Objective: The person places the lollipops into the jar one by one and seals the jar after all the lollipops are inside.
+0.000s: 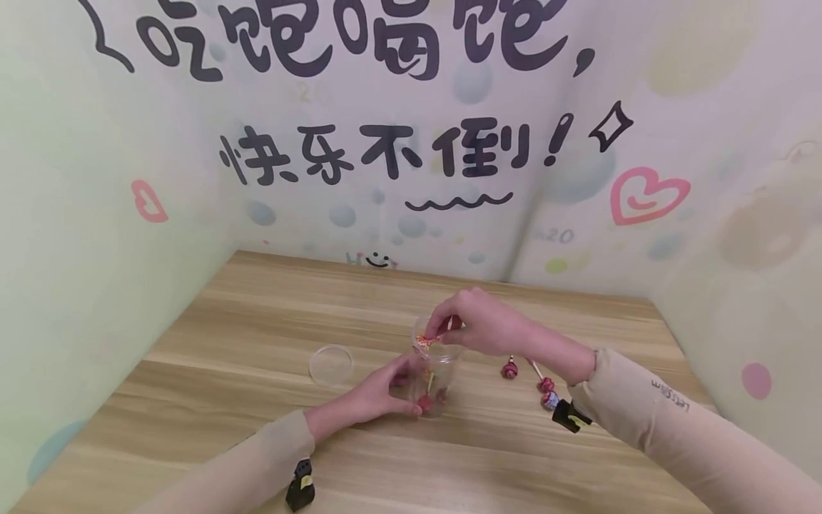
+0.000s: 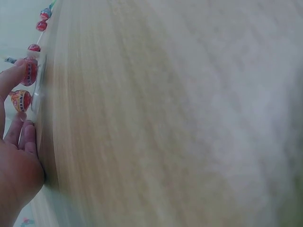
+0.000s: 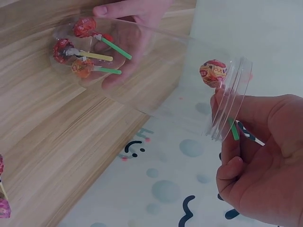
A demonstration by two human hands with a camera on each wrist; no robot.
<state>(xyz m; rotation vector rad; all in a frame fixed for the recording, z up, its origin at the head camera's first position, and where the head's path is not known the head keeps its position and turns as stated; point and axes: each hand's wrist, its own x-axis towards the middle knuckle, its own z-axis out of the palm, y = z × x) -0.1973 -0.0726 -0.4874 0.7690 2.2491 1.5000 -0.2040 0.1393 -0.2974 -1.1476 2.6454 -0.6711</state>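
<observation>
A clear plastic jar (image 1: 443,370) stands upright on the wooden table, its mouth uncovered. My left hand (image 1: 379,391) holds it low down, thumb on one side and fingers on the other. At the jar's mouth, my right hand (image 1: 484,323) pinches the green stick of a lollipop (image 3: 214,72) in an orange-and-yellow wrapper. Its head hangs just inside the rim. Several lollipops lie at the bottom of the jar, among them a red one (image 3: 85,27), a dark red one (image 3: 62,49) and an orange one (image 3: 82,68).
A clear round lid (image 1: 330,365) lies on the table left of the jar. To the right, partly under my right forearm, are loose lollipops: a red one (image 1: 509,370), another red one (image 1: 546,385) and a blue one (image 1: 549,400). A printed wall (image 1: 359,228) stands behind the table (image 1: 257,314).
</observation>
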